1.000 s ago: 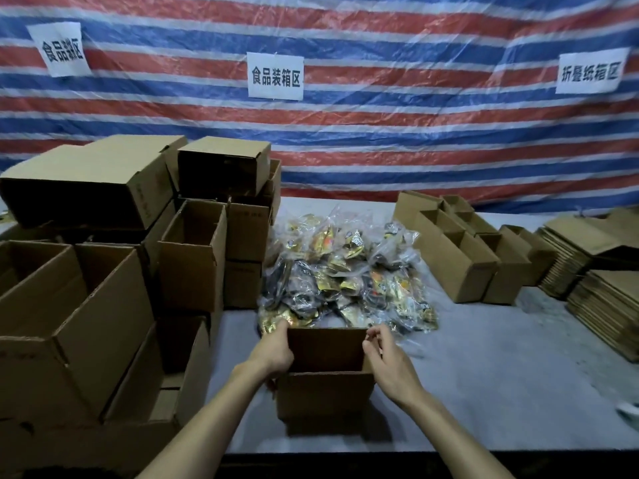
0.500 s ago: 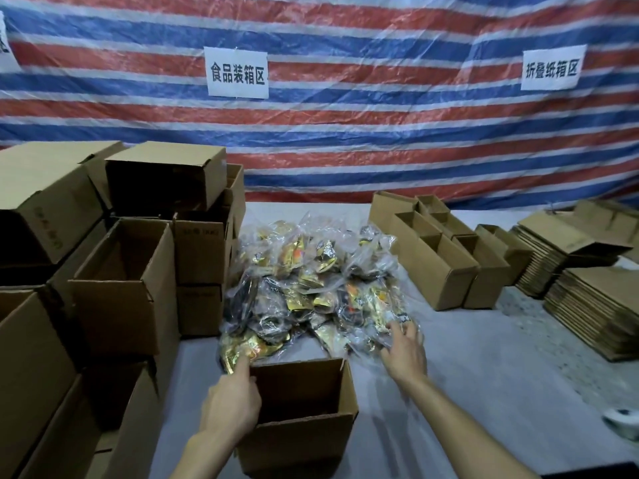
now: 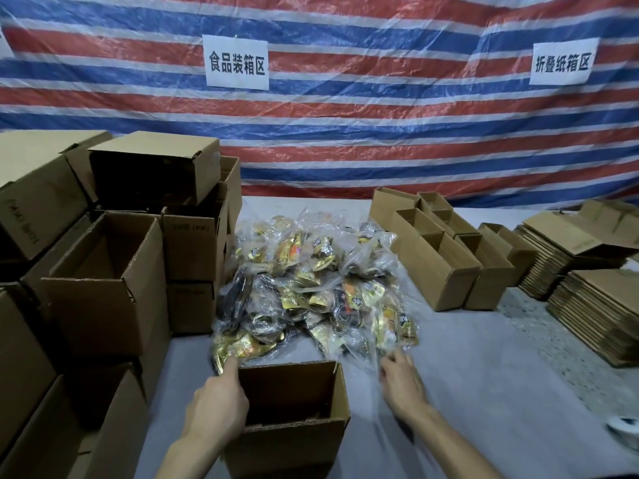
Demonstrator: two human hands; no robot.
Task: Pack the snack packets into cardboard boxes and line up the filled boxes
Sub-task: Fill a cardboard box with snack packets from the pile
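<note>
An open cardboard box (image 3: 294, 444) stands on the table right in front of me, its inside dark and seemingly empty. My left hand (image 3: 218, 402) grips the box's left wall, with a fingertip reaching the far left corner beside a gold packet. Behind the box lies a heap of snack packets (image 3: 311, 285) in clear and gold wrappers. My right hand (image 3: 401, 378) is at the heap's near right edge, blurred. Its fingers are curled on a clear-wrapped packet.
Open and closed cardboard boxes (image 3: 103, 292) are stacked along the left. A row of small open boxes (image 3: 439, 271) stands at the right, with piles of flat folded cartons (image 3: 594, 305) beyond. A tape roll (image 3: 626, 426) lies at the right edge. Grey table cloth (image 3: 484, 375) lies bare between them.
My right hand left the box's rim, reached onto the heap and has drawn back a little toward me. My left hand stayed at the box's left side. The view shifted right.
</note>
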